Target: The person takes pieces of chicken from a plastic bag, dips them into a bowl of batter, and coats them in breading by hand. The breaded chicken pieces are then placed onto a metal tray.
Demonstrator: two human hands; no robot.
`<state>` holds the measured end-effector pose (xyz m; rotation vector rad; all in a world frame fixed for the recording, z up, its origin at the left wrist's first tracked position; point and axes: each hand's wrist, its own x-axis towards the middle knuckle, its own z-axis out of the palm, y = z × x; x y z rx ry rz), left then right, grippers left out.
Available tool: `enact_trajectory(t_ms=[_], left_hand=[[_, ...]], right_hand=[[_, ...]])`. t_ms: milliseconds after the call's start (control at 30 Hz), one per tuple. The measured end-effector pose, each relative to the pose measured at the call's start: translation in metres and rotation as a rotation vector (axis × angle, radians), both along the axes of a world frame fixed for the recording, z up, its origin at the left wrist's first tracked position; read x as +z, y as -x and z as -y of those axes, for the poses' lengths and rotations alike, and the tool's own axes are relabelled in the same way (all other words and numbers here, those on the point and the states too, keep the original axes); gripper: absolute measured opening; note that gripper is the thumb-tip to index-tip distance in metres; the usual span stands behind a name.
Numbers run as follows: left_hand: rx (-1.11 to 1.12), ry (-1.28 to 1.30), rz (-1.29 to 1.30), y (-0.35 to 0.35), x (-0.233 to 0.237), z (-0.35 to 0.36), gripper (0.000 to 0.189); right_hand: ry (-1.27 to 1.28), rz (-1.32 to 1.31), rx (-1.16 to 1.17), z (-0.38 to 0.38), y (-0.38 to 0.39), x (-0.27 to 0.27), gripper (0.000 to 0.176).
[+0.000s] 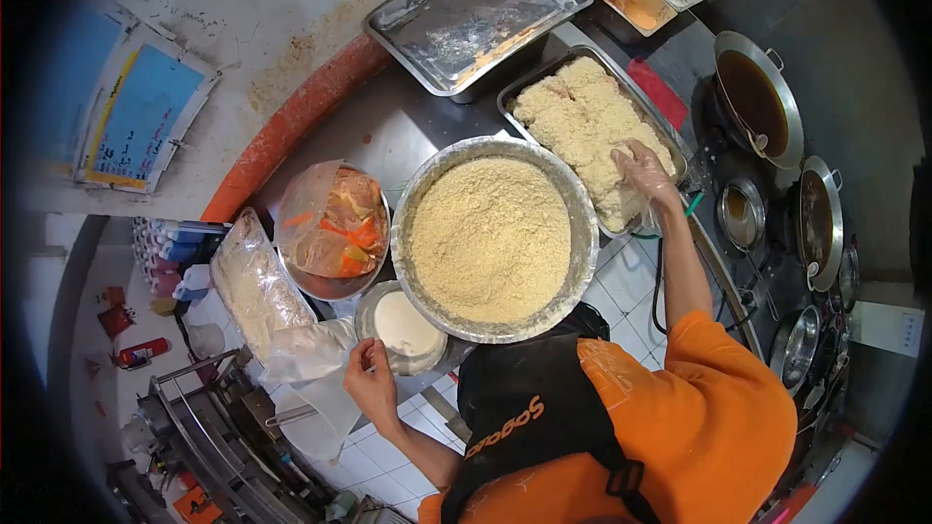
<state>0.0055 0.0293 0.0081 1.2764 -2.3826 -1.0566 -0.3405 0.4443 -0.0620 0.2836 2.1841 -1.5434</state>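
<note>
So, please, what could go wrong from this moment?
The coated pieces are heaped high in the tray, so the right hand might push some over the rim. The left hand is close to the small bowl; a bump could spill its white contents. Crumbs might also drop there from the full basin.

Basin (585, 233) of crumbs (490, 241) in the middle, tray (633, 97) of crumbed pieces (578, 112) right, bowl (417, 367) of presumably batter (406, 322) left.

Single wide head view, from above, near, facing down onto worktop (335, 131).
</note>
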Motion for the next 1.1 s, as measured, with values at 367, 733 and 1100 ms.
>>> enact_trajectory(t_ms=[367,733,1100], left_hand=[[-0.098,0.134,-0.209,0.067,0.048,0.076,0.022],[-0.636,0.038,0.289,0.172,-0.048,0.202,0.009],[-0.959,0.221,0.462,0.174,-0.079,0.201,0.023]], right_hand=[[-1.025,-0.698,0.253,0.059,0.005,-0.047,0.060],[-0.710,-0.844,0.009,-0.001,-0.009,0.023,0.038],[-0.631,-0.753,-0.392,-0.037,-0.059,0.064,0.034]])
